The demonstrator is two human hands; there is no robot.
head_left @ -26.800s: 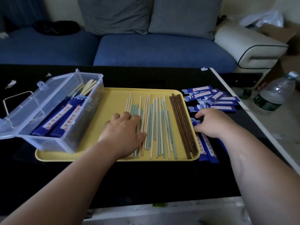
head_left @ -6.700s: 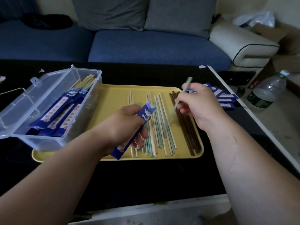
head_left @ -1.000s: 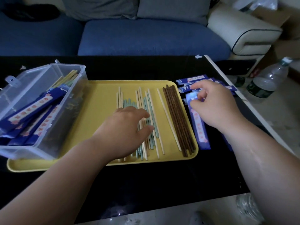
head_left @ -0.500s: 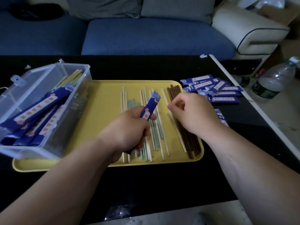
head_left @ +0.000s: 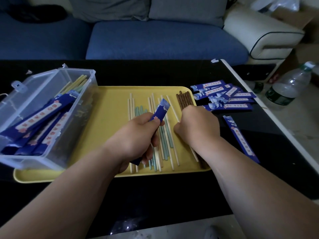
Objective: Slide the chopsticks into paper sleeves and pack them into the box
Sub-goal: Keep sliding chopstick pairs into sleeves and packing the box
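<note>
My left hand (head_left: 138,135) is closed around a blue paper sleeve (head_left: 161,109), whose open end points up and away over the yellow tray (head_left: 110,107). My right hand (head_left: 196,125) is curled, knuckles up, on the tray, its fingers closed on a cream chopstick (head_left: 170,104) that runs under it. Loose cream and teal chopsticks (head_left: 165,140) lie between my hands, with brown chopsticks (head_left: 183,100) partly hidden under my right hand. On the tray's left end stands the clear plastic box (head_left: 43,94), lid open, holding sleeved chopsticks (head_left: 39,118).
Empty blue sleeves (head_left: 227,99) lie in a pile on the black table right of the tray, with one more sleeve (head_left: 240,137) nearer me. A plastic bottle (head_left: 288,87) stands on the floor beyond the table's white right edge. A blue sofa (head_left: 164,40) runs behind.
A second ago my right hand was at the sleeves and my left lay flat on the chopsticks. Now my left hand holds a sleeve and my right has come onto the tray.
</note>
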